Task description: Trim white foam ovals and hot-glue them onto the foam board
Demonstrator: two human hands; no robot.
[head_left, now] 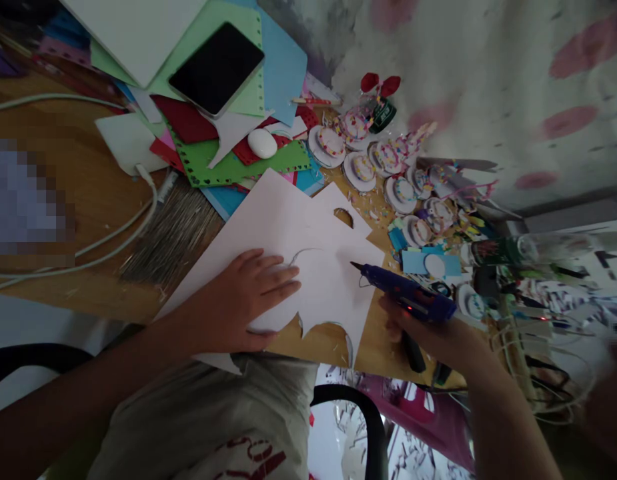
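Observation:
My left hand lies flat on a sheet of white card, fingers stretched and slightly apart. A curved cut line shows in the card just beyond my fingertips, and the near edge has scalloped pieces cut out. My right hand is wrapped round the handle of a blue glue gun with a small red light on. Its dark nozzle points left, above the right part of the card. A smaller white offcut with a round hole lies partly under the card's far edge.
Decorated round paper pieces cluster at the back right. A black-screened phone rests on coloured sheets. Thin metal wires and a white cable lie left. A clear bottle lies at right.

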